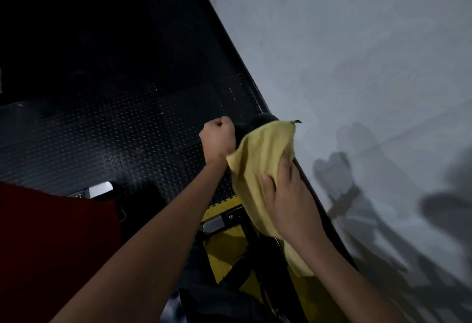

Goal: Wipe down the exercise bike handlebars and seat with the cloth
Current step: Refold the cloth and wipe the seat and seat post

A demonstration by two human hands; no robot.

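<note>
Your left hand (217,135) grips the black handlebar (264,119); your right hand (286,200) presses the yellow cloth (260,154), fingers relaxed, above black studded floor (102,131) beside a grey wall (357,54).

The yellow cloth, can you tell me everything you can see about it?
The yellow cloth looks soft and a bit fuzzy, plain yellow, with a tiny dark tag at its top corner. It is draped over a dark rounded part of the bike, hanging down in loose folds. The right hand presses on it from the side, fingers spread over the fabric. The left hand grips the dark part just beside the cloth's left edge.
</note>
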